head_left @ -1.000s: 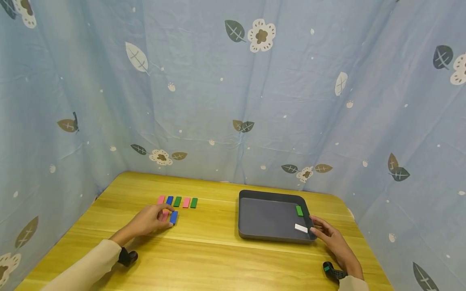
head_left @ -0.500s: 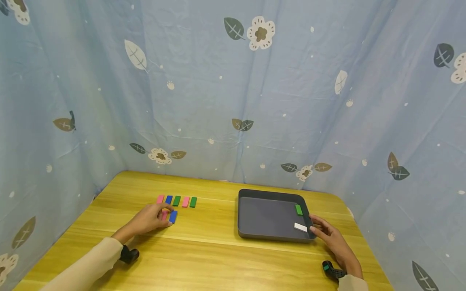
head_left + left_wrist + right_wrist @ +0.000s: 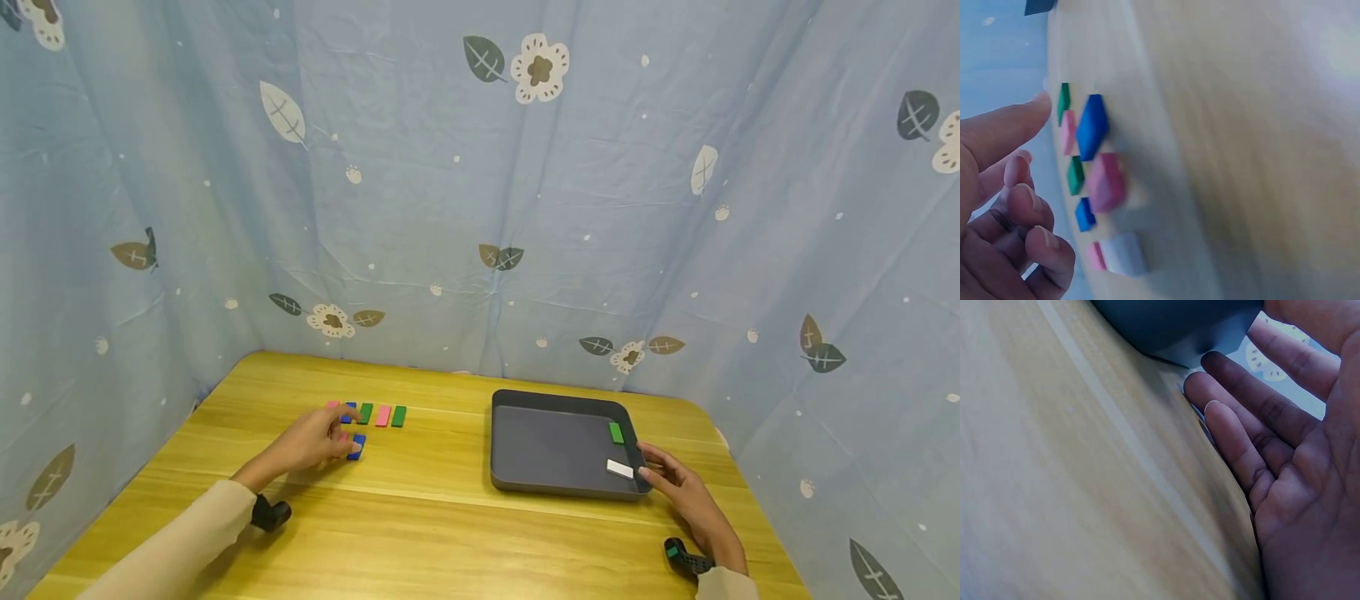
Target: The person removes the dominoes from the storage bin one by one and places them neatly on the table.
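Observation:
My left hand [image 3: 303, 442] is over two rows of small coloured blocks at the table's left. Its thumb overlaps a blue block [image 3: 362, 440] in the head view, and the index finger is raised apart from the thumb. In the left wrist view the fingers stand clear of the front-row blue block [image 3: 1093, 128], pink block [image 3: 1105, 183] and white block [image 3: 1124, 254]. My right hand [image 3: 686, 496] rests with relaxed fingers against the right side of a dark grey tray [image 3: 551, 489]. Its thumb and index fingertips are at the rim; the wrist view hides exactly how they touch.
The back row has a green block [image 3: 399, 417], a pink block [image 3: 383, 416], another green block [image 3: 365, 413], and blue and pink ones partly covered. Inside the tray lie a green block [image 3: 616, 432] and a white block [image 3: 620, 469]. A patterned curtain [image 3: 420, 208] surrounds the wooden table [image 3: 420, 533].
My left index finger has lifted away from the front blue block and moved toward the back row, and the thumb now overlaps the block. The right hand and tray have stayed put.

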`<state>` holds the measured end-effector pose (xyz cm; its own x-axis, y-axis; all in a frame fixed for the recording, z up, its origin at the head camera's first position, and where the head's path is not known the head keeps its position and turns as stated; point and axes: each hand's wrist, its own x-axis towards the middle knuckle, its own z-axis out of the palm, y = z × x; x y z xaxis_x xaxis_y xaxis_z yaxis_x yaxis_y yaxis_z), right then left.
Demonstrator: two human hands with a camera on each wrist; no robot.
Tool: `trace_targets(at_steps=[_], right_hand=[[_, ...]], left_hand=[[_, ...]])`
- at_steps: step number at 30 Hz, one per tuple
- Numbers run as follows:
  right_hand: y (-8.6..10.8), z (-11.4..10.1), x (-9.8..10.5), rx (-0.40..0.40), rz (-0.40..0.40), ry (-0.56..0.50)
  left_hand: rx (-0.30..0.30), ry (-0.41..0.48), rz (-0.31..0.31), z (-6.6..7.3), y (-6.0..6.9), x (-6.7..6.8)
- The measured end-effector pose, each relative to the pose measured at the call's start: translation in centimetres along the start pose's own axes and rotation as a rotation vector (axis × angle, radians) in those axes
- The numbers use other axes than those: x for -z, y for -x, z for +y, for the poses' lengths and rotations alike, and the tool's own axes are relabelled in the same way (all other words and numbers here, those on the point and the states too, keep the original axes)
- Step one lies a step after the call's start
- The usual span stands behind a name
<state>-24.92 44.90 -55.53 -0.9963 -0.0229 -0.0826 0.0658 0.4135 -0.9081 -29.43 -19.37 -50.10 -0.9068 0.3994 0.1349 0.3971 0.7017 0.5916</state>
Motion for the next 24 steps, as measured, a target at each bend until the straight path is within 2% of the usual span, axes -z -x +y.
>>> trace_targets(at_steps=[6, 10, 21, 24], right_hand=[[0.1, -0.2, 0.1, -0.005, 0.003, -0.001], [0.1, -0.3, 0.1, -0.008, 0.002, -0.009], [0.0, -0.1, 0.2, 0.009, 0.000, -0.001], [0.1, -0.1, 0.2, 0.013, -0.007, -0.004]], left_hand=[[-0.022, 0.001, 0.032, 1.8, -1.7, 0.1], [-0.045, 0.000, 0.033, 3.2, -3.2, -0.2], [-0.162, 0.043, 0.019, 7.3, -7.2, -2.3], [-0.211, 0.052, 0.017, 8.4, -8.1, -2.9]])
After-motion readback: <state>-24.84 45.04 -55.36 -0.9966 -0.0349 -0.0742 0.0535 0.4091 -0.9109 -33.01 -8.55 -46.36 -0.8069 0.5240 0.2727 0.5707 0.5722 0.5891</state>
